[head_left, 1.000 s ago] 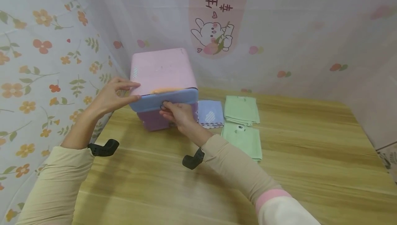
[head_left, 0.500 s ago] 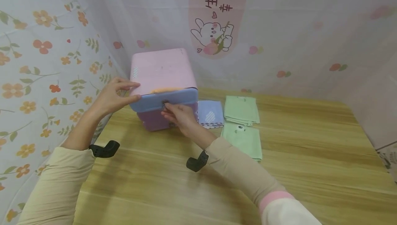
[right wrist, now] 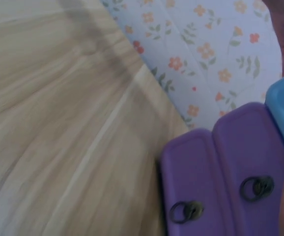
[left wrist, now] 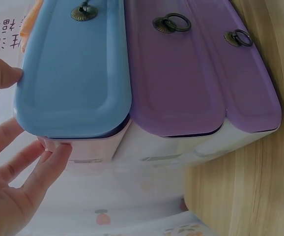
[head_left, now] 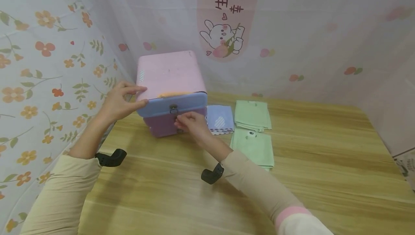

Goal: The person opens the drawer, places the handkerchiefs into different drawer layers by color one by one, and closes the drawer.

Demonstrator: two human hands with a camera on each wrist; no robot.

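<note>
A small cabinet with a pink top (head_left: 168, 73) has one blue drawer (left wrist: 78, 73) above two purple drawers (left wrist: 176, 73), each with a metal ring pull. My left hand (head_left: 118, 100) rests at its upper left corner, fingers spread, fingertips on the pink top and thumb at the blue drawer's edge. My right hand (head_left: 194, 125) is just below the blue drawer's ring (head_left: 174, 111), loosely curled and apart from it. The middle drawer's ring (right wrist: 251, 189) hangs free. Orange cloth (head_left: 173, 94) pokes out along the blue drawer's top edge.
To the cabinet's right lie a folded blue cloth (head_left: 220, 118) and two folded green cloths (head_left: 252, 114) on the wooden table (head_left: 324, 163). Behind stands a white printed curtain (head_left: 291, 40); a floral curtain (head_left: 48, 66) borders the left side.
My right hand has let go of the blue drawer's ring and moved down and slightly right. The ring now shows uncovered. My left hand has stayed in place.
</note>
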